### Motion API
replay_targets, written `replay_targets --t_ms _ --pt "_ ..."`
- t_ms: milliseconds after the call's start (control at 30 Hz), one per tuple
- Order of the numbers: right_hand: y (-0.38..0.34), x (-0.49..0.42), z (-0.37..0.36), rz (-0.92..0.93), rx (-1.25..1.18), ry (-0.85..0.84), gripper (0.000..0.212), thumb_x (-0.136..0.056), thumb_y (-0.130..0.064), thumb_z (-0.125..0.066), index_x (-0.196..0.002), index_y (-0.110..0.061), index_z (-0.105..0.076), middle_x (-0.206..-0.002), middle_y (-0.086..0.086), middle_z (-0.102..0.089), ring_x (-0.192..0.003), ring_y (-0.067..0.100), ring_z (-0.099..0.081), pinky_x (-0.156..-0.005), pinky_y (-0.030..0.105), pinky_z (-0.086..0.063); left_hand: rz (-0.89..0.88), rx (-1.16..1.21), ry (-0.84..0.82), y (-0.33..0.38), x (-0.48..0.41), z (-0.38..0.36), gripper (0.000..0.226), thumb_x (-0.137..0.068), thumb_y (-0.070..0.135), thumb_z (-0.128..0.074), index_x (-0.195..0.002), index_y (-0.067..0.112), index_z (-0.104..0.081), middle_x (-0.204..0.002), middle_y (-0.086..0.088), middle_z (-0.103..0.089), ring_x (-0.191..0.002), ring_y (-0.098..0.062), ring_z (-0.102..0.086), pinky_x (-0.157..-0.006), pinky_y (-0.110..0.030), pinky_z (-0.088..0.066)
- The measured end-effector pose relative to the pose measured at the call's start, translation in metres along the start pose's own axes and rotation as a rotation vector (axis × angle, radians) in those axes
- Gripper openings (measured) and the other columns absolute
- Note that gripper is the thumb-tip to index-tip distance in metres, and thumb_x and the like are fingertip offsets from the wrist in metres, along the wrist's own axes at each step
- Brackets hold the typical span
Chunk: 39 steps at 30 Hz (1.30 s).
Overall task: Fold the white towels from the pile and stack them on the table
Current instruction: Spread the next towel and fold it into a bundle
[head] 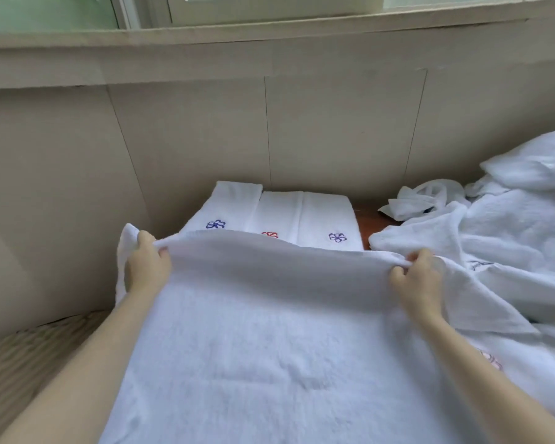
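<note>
The white towel lies spread in front of me, its long axis running from 12 o'clock back to 6 — and its far edge is lifted off the surface. My left hand pinches that edge at the 10 o'clock corner, fingers and thumb closed on the cloth. My right hand bunches the same edge at 2 o'clock, gripping it tight. The held edge spans 9 to 3 between my hands, neither one nearer than the other, so I judge the fold wants this edge carried toward 6, over the part lying nearest me. Just past the edge at 12, the folded towels lie side by side against the wall, their embroidered flowers showing. A bare strip of brown table shows at 1 o'clock — and the unfolded pile heaps up from 2 to 3, touching my towel's right side.
</note>
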State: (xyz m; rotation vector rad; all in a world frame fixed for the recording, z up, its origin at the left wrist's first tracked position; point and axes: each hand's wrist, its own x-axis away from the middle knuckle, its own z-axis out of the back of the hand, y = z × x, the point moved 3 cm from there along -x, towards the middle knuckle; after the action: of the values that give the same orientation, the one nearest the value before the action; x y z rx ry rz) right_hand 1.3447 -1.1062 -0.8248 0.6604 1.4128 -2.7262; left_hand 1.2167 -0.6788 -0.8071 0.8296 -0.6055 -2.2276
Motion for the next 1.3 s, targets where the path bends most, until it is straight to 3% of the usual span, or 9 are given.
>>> replay_targets --t_ms 133,333,467,733,900,1033,1100,1167,1300 --pt "0.013 0.029 0.017 -0.153 -0.196 0.045 0.028 -0.081 0.007 -0.044 -0.101 -0.012 -0.043 -0.084 0.01 -0.051 -0.078 0.028 -0.046 -0.07 0.034 -0.03 -0.036 0.127 -0.034 -0.02 0.047 0.006 0.021 -0.089 0.0 -0.052 -0.106 0.004 -0.039 -0.091 -0.024 -0.056 -0.076 -0.043 -0.054 -0.062 -0.04 -0.035" --pt "0.039 0.066 0.034 -0.097 -0.042 -0.036 0.02 -0.076 0.01 -0.054 -0.086 -0.006 -0.046 -0.087 0.021 -0.054 -0.08 0.033 -0.049 -0.069 0.039 -0.033 0.165 -0.243 -0.185 -0.079 0.086 0.042 0.017 -0.094 0.011 -0.041 -0.108 0.017 -0.035 -0.101 -0.006 -0.053 -0.105 -0.032 -0.051 -0.096 -0.053 -0.034" --pt "0.028 0.085 0.039 0.176 0.12 0.046 0.025 -0.067 0.008 -0.042 -0.087 0.009 -0.056 -0.089 0.03 -0.055 -0.089 0.043 -0.049 -0.077 0.048 -0.038 0.289 -0.411 -0.159 -0.091 0.086 0.072 0.043 -0.093 0.004 -0.034 -0.134 0.014 -0.029 -0.125 -0.012 -0.057 -0.116 -0.034 -0.05 -0.102 -0.053 -0.03" --pt "0.006 0.105 0.027 0.659 0.42 0.04 0.041 -0.048 0.01 -0.054 -0.086 0.01 -0.068 -0.094 0.034 -0.063 -0.08 0.053 -0.062 -0.066 0.058 -0.053 0.152 -0.662 -0.105 -0.078 0.076 0.09 0.021 -0.091 0.002 -0.039 -0.105 0.015 -0.048 -0.115 -0.004 -0.06 -0.107 -0.023 -0.057 -0.085 -0.032 -0.044" --pt "0.015 0.107 0.018 0.537 0.54 -0.048 0.052 -0.041 0.016 -0.078 -0.089 -0.003 -0.072 -0.093 0.019 -0.068 -0.099 0.047 -0.061 -0.088 0.062 -0.041 0.221 -0.272 -0.211 -0.053 0.091 0.046 0.037 -0.097 0.026 -0.047 -0.129 0.008 -0.044 -0.13 -0.012 -0.048 -0.121 -0.031 -0.043 -0.09 -0.038 -0.042" --pt "0.014 0.105 0.023 0.599 0.543 -0.029 0.022 -0.053 0.012 -0.074 -0.07 -0.001 -0.068 -0.068 0.014 -0.058 -0.069 0.042 -0.058 -0.063 0.05 -0.049 0.519 -0.14 -0.073 -0.069 0.089 0.044 0.052 -0.09 0.03 -0.059 -0.131 0.003 -0.039 -0.135 -0.018 -0.044 -0.124 -0.036 -0.039 -0.098 -0.041 -0.037" --pt "0.01 0.104 0.027 0.681 0.464 0.044 0.004 -0.071 0.0 -0.064 -0.067 0.0 -0.066 -0.064 0.014 -0.054 -0.06 0.038 -0.055 -0.053 0.044 -0.047 0.571 0.016 -0.08 -0.08 0.081 0.045 0.043 -0.089 0.018 -0.057 -0.126 -0.001 -0.044 -0.117 -0.019 -0.057 -0.102 -0.036 -0.054 -0.079 -0.037 -0.045" --pt "0.008 0.105 0.027 0.754 0.365 0.078 0.026 -0.082 -0.012 -0.048 -0.071 0.001 -0.068 -0.064 0.014 -0.052 -0.05 0.035 -0.052 -0.045 0.038 -0.043 0.537 0.135 -0.095 -0.084 0.073 0.048 0.038 -0.089 0.014 -0.056 -0.121 -0.005 -0.051 -0.098 -0.019 -0.062 -0.081 -0.034 -0.06 -0.062 -0.036 -0.046" --pt "0.004 0.116 0.027 0.893 0.391 -0.018 0.026 -0.082 -0.018 -0.043 -0.084 -0.011 -0.068 -0.08 0.007 -0.057 -0.036 0.029 -0.05 -0.032 0.028 -0.035 0.458 0.144 0.02 -0.091 0.051 0.063 0.035 -0.089 0.012 -0.061 -0.12 0.0 -0.05 -0.119 -0.021 -0.057 -0.105 -0.037 -0.056 -0.081 -0.038 -0.044"
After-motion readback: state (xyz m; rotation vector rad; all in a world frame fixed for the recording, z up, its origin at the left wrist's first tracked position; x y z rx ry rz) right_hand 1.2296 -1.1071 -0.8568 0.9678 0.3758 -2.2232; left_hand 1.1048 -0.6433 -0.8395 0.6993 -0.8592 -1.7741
